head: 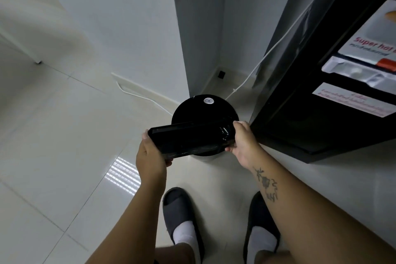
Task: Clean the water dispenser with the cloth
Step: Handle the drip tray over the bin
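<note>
Black tray (188, 139) held over a round black-lidded bin (205, 109).
The left hand (150, 154) and right hand (242, 141) gripped its ends, fingers curled, beside the water dispenser (310, 113).

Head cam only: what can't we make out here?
Cloth: nowhere in the head view.
Water dispenser: head view, cut off by right edge; labels blurred.
Inside of the black tray: too dark to read; ends covered by left hand and right hand.
Body of the bin: hidden by its lid and the black tray.
</note>
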A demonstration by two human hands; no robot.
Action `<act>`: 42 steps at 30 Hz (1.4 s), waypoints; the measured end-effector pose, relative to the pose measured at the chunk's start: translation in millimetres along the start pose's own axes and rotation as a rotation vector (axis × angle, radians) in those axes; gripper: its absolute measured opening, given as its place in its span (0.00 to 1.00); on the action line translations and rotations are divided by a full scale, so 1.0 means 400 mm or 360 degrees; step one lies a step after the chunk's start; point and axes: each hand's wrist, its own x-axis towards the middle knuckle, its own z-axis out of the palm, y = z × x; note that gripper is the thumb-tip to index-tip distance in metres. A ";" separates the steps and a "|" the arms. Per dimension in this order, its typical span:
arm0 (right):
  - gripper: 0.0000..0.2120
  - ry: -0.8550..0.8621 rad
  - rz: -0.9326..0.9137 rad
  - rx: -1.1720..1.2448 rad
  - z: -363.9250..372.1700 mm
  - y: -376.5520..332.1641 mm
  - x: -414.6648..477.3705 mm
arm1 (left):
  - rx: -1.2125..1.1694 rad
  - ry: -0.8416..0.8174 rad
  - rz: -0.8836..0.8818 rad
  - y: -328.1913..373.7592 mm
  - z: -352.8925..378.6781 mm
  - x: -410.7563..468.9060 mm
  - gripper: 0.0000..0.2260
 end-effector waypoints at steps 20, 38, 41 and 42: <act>0.22 -0.0008 0.0164 0.0140 -0.010 0.100 0.118 | -0.0017 -0.0008 -0.0012 -0.022 0.067 0.080 0.22; 0.18 0.0132 0.0098 0.0013 -0.030 0.071 0.156 | 0.0116 0.0179 0.0047 -0.018 0.117 0.101 0.21; 0.16 0.0106 0.0089 0.0023 -0.026 0.070 0.154 | 0.0064 0.0149 0.0078 -0.019 0.114 0.106 0.17; 0.15 0.0102 0.0083 0.0026 -0.025 0.069 0.155 | 0.0069 0.0143 0.0095 -0.020 0.111 0.107 0.17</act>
